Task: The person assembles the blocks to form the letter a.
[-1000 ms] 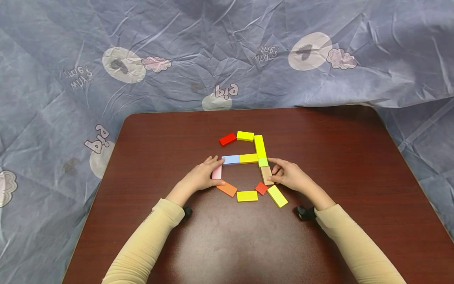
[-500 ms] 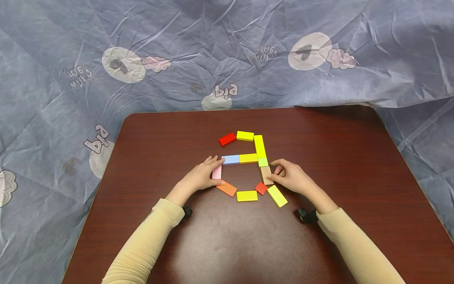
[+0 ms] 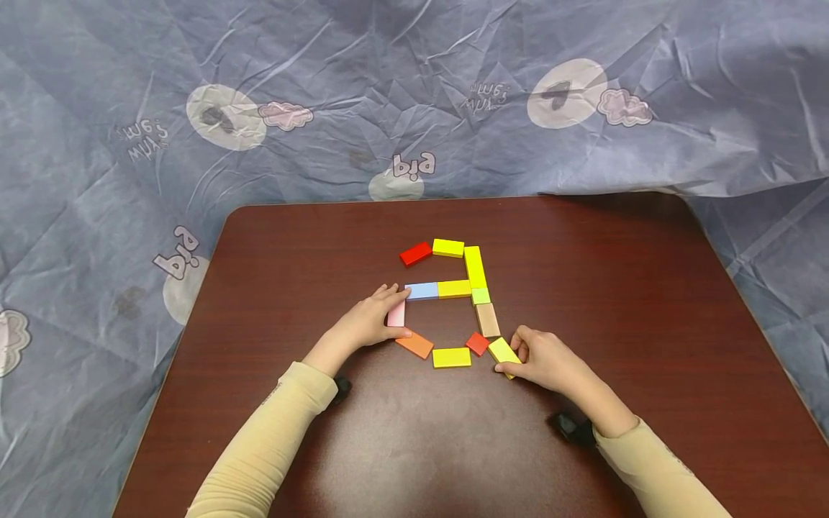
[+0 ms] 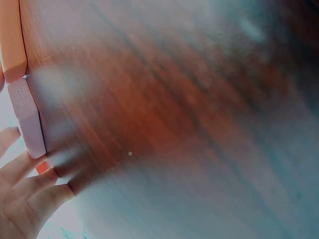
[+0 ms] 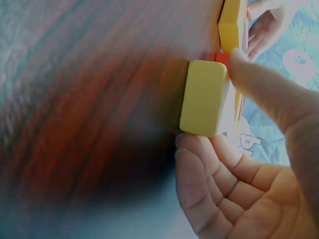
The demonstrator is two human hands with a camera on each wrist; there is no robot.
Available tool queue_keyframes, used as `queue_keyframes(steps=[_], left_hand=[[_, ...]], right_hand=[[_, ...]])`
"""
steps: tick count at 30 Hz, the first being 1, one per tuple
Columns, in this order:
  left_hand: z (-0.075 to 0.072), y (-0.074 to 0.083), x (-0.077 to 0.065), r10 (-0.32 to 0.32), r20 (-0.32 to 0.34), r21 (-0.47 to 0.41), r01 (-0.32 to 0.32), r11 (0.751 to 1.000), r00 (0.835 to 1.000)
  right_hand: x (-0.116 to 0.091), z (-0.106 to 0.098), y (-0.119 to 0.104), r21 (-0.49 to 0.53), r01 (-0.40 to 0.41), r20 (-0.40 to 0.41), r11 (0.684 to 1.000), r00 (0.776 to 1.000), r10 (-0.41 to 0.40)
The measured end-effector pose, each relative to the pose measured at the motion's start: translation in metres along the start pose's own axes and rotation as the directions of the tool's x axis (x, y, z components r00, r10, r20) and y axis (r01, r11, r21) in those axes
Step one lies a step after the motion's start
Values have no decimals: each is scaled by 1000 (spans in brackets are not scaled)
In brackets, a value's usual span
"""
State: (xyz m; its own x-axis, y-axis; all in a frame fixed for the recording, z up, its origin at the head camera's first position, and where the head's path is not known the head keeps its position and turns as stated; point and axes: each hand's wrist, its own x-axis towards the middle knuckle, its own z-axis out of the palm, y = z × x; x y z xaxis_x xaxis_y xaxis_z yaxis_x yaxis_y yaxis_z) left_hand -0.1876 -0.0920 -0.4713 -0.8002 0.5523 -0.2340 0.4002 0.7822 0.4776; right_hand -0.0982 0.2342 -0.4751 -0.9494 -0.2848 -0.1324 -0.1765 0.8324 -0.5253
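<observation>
My left hand [image 3: 363, 319] lies at the left side of a block outline, fingers fairly straight. Its index fingertip is at the blue block [image 3: 424, 291], its thumb at the orange block [image 3: 417, 347], and the pink block [image 3: 396, 315] sits between them. My right hand [image 3: 552, 363] pinches a pale yellow block [image 3: 501, 350] at the lower right of the outline, thumb on one side and fingers on the other. The right wrist view shows the end of this yellow block [image 5: 203, 97] between thumb and fingertips. A small red block [image 3: 477, 344] and a tan block [image 3: 488, 320] are right beside it.
Farther back in the outline are a small green block [image 3: 481, 296], a long yellow block [image 3: 475, 267] and a red block [image 3: 416, 253]. Another yellow block [image 3: 451, 357] lies at the front. All sit on a dark brown table [image 3: 291, 244] with a blue-grey cloth [image 3: 363, 65] behind.
My right hand has let go of the tan block and moved toward the front, where it now pinches the pale yellow block. My left hand has stayed in place.
</observation>
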Motion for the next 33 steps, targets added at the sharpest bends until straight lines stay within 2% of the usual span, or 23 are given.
queue_keyframes(steps=[19, 33], left_hand=[[0, -1, 0, 0, -3, -2, 0, 1000, 1000], [0, 1, 0, -1, 0, 3, 1, 1000, 1000]], right_hand=[[3, 3, -1, -13, 30, -27, 999, 999, -31], [5, 1, -2, -24, 21, -6, 999, 1000, -21]])
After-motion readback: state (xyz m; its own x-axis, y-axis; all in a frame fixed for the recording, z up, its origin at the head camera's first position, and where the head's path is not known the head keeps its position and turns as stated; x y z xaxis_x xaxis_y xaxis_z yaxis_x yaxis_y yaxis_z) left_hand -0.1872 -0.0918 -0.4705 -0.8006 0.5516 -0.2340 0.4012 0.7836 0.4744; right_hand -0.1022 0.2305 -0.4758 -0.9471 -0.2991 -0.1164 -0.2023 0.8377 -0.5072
